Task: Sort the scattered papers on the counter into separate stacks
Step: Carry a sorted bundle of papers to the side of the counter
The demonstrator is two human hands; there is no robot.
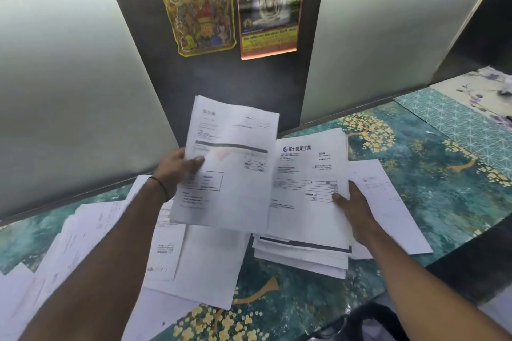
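Papers (80, 232) scattered on counter (421, 174), below and left of the fingers. Left hand (177, 171) pinches one raised sheet (232, 174), thumb on its face. Right hand (357, 213) grips a stack (307, 196), thumb on top, just beside the sheet.

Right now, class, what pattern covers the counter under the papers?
The counter is teal-green with yellow blossoms; head view.

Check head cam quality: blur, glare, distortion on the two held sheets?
Head view: left sheet, held by the left hand, is smeared, print unreadable; right sheet in the right hand is sharper, header legible, body text not; wide-angle skews the counter edges; no glare on paper.
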